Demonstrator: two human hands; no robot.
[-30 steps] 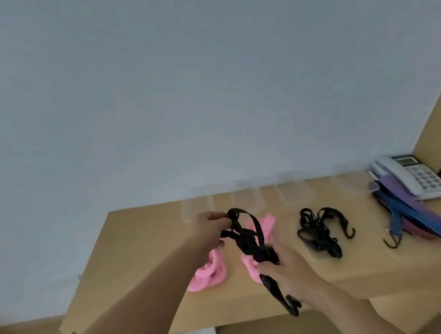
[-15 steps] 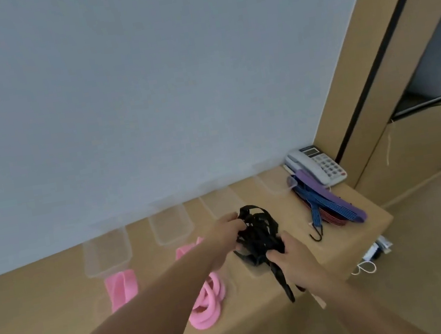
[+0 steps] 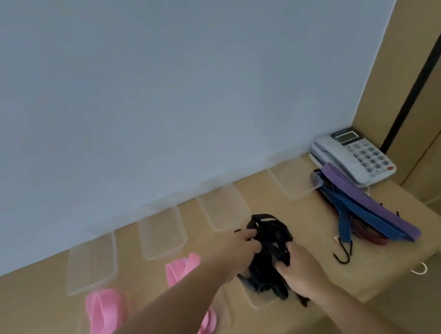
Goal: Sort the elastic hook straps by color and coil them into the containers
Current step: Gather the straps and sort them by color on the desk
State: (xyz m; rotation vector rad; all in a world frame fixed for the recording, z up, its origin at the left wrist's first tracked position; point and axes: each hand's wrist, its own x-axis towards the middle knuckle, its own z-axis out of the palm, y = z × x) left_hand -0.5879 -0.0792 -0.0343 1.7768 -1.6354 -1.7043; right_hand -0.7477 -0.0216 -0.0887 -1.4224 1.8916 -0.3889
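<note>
Both hands on the black strap bundle (image 3: 271,233), held just over a clear container (image 3: 259,300) nr the counter (image 3: 304,228) front edge; its lower part seems already inside. Left hand (image 3: 239,249) fingers (image 3: 248,233) curl round the bundle's top; right hand (image 3: 302,272) grips its lower side. Risk: on release the elastic prob. springs open, and the loose tail by the right wrist may slip over the rim or off the counter. Blue/purple straps (image 3: 366,218) wait unsorted beside the phone (image 3: 356,154).

Wooden table (image 3: 303,220): clear containers (image 3: 162,232), pink straps (image 3: 105,312), telephone (image 3: 356,157).
</note>
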